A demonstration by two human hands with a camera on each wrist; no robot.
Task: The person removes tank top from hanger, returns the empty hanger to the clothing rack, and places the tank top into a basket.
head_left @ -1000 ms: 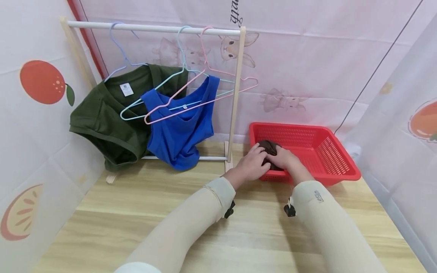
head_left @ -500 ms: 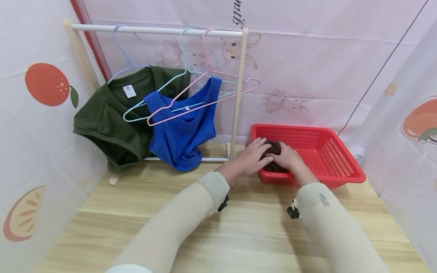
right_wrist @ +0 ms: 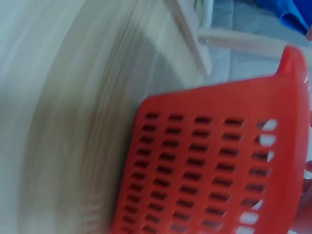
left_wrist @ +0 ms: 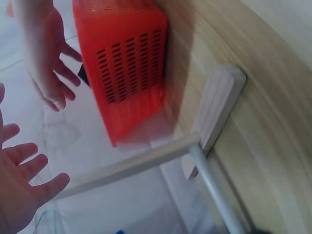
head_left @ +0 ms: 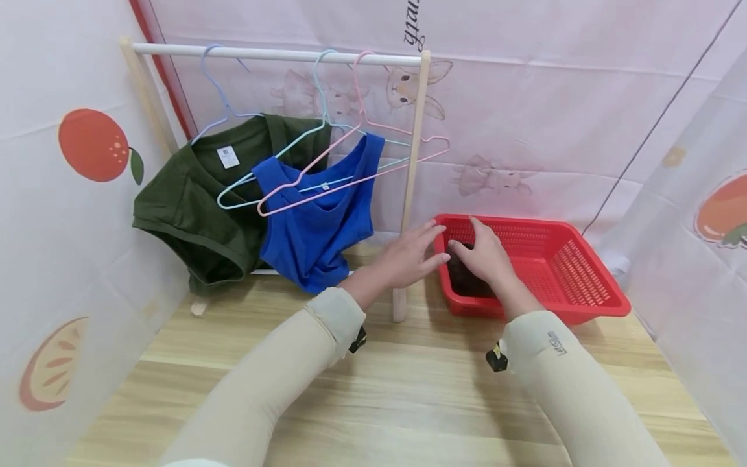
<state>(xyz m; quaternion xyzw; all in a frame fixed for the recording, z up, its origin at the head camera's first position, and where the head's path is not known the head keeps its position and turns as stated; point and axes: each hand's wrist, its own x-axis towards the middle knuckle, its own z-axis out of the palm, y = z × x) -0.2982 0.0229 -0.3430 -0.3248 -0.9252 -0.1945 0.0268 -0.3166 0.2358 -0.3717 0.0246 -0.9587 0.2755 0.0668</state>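
My left hand hovers at the left rim of a red plastic basket, fingers spread and holding nothing. In the left wrist view it shows relaxed, apart from the basket. My right hand is over the basket's left end, thumb and fingers extended and apart. Beneath it lies a dark brown folded cloth inside the basket, partly covered by that hand; its kind cannot be told. The right wrist view shows mostly the basket's slotted wall, with the right fingers cut off at the edge.
Left of the basket stands a small garment rack with a wooden foot. A dark green garment and a blue tank top hang there, around blue, teal and pink hangers. Printed curtains surround the wooden table.
Both hands have let go of the brown cloth, which stays in the basket. The left hand has moved left to the rim, and the right hand's fingers have opened. The view shifted slightly.
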